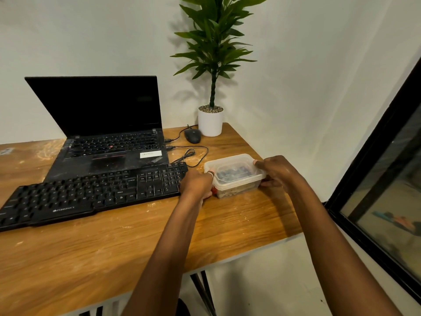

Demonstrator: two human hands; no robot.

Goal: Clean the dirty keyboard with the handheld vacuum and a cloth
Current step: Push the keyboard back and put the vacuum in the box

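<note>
A black keyboard (pixel 91 192) lies across the wooden desk (pixel 141 238), dusted with pale specks. To its right stands a clear plastic container (pixel 235 175) with a lid and dark contents inside. My left hand (pixel 197 183) grips the container's left end, fingers curled at the lid's rim, a ring on one finger. My right hand (pixel 276 171) grips its right end, thumb on the lid. No vacuum or cloth is in view.
An open black laptop (pixel 107 133) sits behind the keyboard, dusty too. A black mouse (pixel 192 135) and a white potted plant (pixel 210 120) stand at the back. Loose cables (pixel 193 153) run beside the container. A dark window frame (pixel 373 179) is at right.
</note>
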